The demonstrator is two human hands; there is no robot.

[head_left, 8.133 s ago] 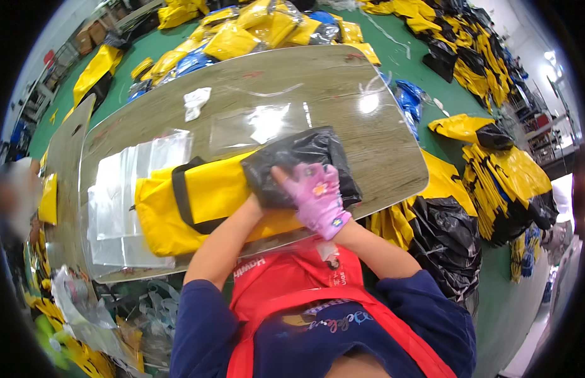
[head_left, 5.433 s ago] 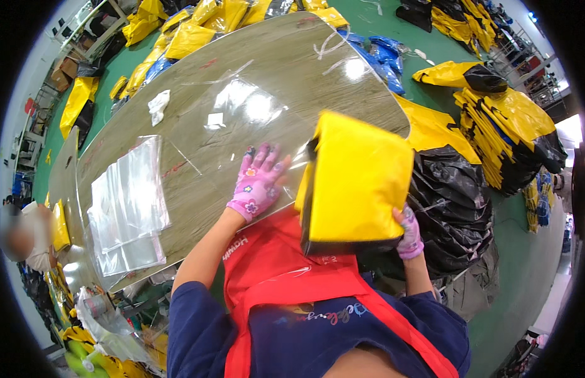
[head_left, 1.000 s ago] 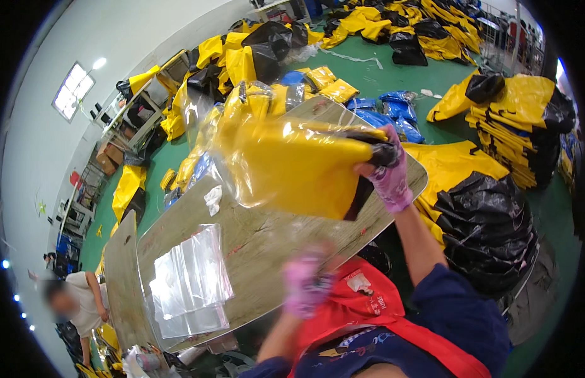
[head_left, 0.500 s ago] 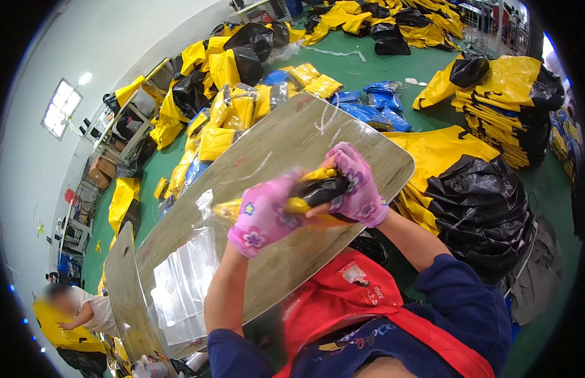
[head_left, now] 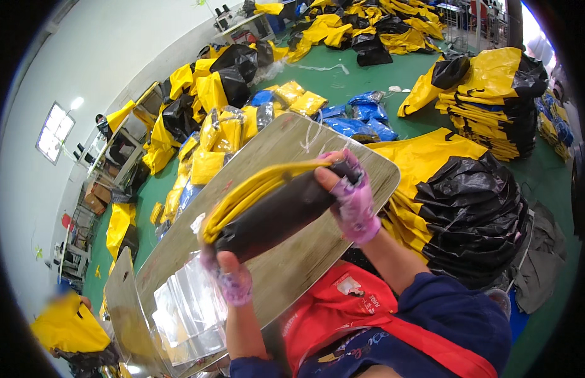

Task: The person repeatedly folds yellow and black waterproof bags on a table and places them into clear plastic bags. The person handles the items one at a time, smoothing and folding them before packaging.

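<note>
Between both hands a folded black and yellow plastic sheet (head_left: 276, 217) is held up over the wooden table (head_left: 305, 277). My left hand (head_left: 232, 277), in a pink flowered fingerless glove, grips its left end, thumb on the black face; its other fingers are behind the bundle. My right hand (head_left: 352, 195), gloved alike, clasps the right end with the thumb in front. The yellow layers show along the upper edge, and the black face is turned toward me. Near my left hand, a stack of clear plastic bags (head_left: 188, 305) lies on the table.
Yellow and blue wrapped packages (head_left: 229, 132) are heaped on the green floor beyond the table. To the right stand a yellow-black sheet pile (head_left: 469, 201) and a taller folded stack (head_left: 487, 107). Another person (head_left: 72, 327) handles a yellow sheet at lower left.
My hands have moved apart, the left one down and toward me. The bundle, earlier bunched between them, is now stretched out long with its black face showing.
</note>
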